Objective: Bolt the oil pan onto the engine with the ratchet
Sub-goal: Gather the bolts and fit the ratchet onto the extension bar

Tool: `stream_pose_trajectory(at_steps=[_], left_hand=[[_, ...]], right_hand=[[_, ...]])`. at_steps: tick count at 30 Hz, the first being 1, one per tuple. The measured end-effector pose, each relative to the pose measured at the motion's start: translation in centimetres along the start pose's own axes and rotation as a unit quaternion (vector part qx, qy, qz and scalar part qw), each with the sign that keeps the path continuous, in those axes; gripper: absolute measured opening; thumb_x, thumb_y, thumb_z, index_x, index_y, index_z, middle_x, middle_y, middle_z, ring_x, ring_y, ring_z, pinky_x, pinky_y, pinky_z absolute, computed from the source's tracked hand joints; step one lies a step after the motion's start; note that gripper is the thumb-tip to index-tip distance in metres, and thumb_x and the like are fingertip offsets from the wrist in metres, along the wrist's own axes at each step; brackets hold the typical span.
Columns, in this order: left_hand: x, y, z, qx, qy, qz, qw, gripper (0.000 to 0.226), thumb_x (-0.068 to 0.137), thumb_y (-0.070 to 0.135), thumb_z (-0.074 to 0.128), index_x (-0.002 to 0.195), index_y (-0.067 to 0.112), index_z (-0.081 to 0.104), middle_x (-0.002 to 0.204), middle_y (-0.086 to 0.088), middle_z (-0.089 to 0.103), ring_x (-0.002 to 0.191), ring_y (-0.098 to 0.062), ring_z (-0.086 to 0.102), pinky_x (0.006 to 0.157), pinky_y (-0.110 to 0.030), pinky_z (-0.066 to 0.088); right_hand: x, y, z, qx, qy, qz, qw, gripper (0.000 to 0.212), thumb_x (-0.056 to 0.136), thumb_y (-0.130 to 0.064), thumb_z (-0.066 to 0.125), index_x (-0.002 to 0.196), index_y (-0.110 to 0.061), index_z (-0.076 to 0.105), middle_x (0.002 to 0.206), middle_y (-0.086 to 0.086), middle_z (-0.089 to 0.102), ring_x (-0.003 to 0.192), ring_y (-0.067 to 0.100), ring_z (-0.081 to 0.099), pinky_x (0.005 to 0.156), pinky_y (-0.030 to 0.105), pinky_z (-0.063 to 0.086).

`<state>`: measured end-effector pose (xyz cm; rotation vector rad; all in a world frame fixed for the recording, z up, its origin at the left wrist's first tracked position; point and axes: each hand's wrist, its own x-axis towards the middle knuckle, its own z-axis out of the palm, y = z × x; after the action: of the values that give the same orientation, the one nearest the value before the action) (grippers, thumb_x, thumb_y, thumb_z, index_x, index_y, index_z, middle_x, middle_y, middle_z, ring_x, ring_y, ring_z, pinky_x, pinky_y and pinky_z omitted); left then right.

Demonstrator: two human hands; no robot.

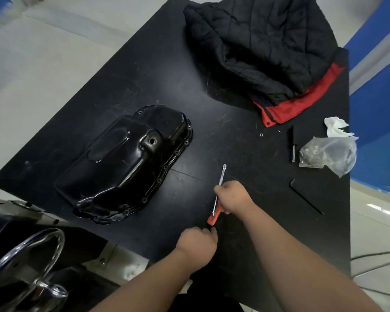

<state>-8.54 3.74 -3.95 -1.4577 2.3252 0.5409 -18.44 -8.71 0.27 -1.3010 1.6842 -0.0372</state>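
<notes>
Forearms reach over the matte black counter [144, 70]. The left hand [197, 244] curls its fingers round the ratchet [216, 206] at its hidden butt end, and the right hand [233, 197] grips the chrome shaft above the orange handle. Beyond, the glossy black oil pan [126, 163] lies sump-up on the counter. Farthest, a quilted jacket [261, 46], partly cut off.

On my bench [144, 75] I count one oil pan [124, 163]; right of it, one ratchet [221, 176], one jacket [263, 46], one plastic bag [329, 154], one crumpled tissue [334, 128], one black-handled tool [291, 140], one hex key [306, 197], one washer [261, 134].
</notes>
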Motion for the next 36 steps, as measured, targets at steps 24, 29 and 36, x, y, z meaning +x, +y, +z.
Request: stream_pose_trajectory(at_steps=[24, 29, 36], left_hand=[[-3.5, -0.5, 3.5, -0.034, 0.106, -0.116, 0.987, 0.045, 0.042, 0.052, 0.087, 0.062, 0.021, 0.062, 0.045, -0.001, 0.053, 0.033, -0.015, 0.051, 0.027, -0.017, 0.031], [-1.9, -0.6, 3.1, -0.048, 0.137, -0.159, 0.977, 0.043, 0.042, 0.041, 0.09, 0.057, 0.017, 0.058, 0.043, -0.005, 0.05, 0.029, -0.019, 0.048, 0.027, -0.019, 0.031], [-0.4, -5.7, 0.1, -0.17, 0.167, -0.283, 0.929, 0.028, 0.096, 0.045, 0.034, 0.107, 0.023, 0.046, 0.101, -0.001, 0.064, 0.088, -0.026, 0.063, 0.063, -0.031, 0.042]], right_hand=[[-4.7, 4.9, -1.5, 0.176, -0.058, -0.002, 0.983, 0.016, 0.092, -0.01, 0.045, 0.081, -0.006, 0.055, 0.06, 0.006, 0.059, 0.048, 0.019, 0.059, 0.045, 0.028, 0.048], [-5.0, 5.6, -1.9, 0.187, -0.05, 0.008, 0.981, 0.016, 0.093, -0.011, 0.045, 0.083, -0.005, 0.055, 0.059, 0.005, 0.059, 0.048, 0.019, 0.06, 0.044, 0.027, 0.047], [-5.3, 5.8, -1.7, 0.187, -0.043, 0.008, 0.981, 0.016, 0.092, -0.013, 0.046, 0.084, -0.004, 0.056, 0.059, 0.005, 0.06, 0.049, 0.019, 0.061, 0.046, 0.028, 0.049]])
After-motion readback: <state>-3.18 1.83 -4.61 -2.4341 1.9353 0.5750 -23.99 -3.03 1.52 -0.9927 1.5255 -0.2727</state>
